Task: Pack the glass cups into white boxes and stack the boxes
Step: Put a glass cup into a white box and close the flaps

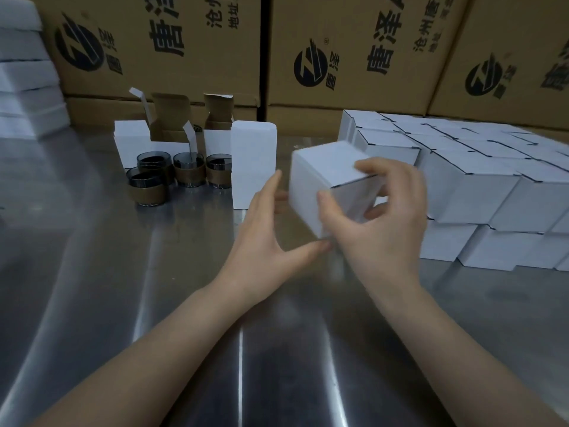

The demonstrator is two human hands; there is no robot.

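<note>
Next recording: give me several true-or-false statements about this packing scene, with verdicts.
1. The right hand grips a white box. True.
2. The glass cups stand right of that box. False: they stand left of it.
3. On the right of the table, closed boxes are stacked. True.
4. The cartons behind are white. False: they are brown, with black print.

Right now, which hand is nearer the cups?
Left. The left hand is just right of the cups; the right hand is farther right, gripping the box.
</note>
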